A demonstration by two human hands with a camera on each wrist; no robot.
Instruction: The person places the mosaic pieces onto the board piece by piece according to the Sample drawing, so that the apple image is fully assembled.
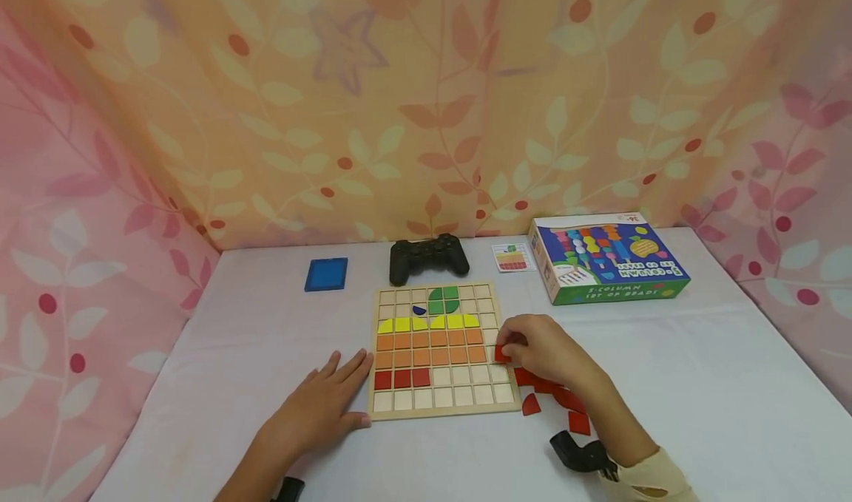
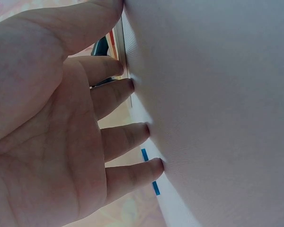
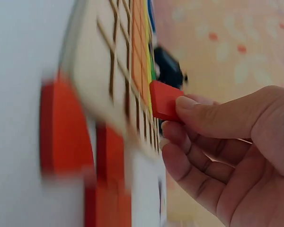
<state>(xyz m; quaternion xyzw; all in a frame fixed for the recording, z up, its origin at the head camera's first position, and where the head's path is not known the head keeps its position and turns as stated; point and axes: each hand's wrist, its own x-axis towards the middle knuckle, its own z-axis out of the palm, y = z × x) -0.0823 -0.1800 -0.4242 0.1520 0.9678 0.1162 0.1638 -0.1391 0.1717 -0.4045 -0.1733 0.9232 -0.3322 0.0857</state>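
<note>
A wooden grid board (image 1: pixel 444 413) lies on the white cloth, holding green, blue, yellow, orange and red tiles. Several orange tiles (image 1: pixel 421 348) fill two rows, and three red tiles (image 1: pixel 402 378) sit at the left of the row below. Over the board's right edge, my right hand (image 1: pixel 549 348) pinches a red square tile (image 3: pixel 164 100) between thumb and fingers. My left hand (image 1: pixel 322 406) rests with straight, spread fingers at the board's left edge; in the left wrist view its fingertips touch the cloth. Loose red pieces (image 1: pixel 579 422) lie beside the board, partly under my right hand.
Behind the board are a black game controller (image 1: pixel 429 256), a blue square tray (image 1: pixel 326 273) and a small pattern card (image 1: pixel 513 258). A colourful bead-set box (image 1: pixel 609 258) stands at the back right. Patterned curtains (image 1: pixel 426 103) enclose the table's back and sides.
</note>
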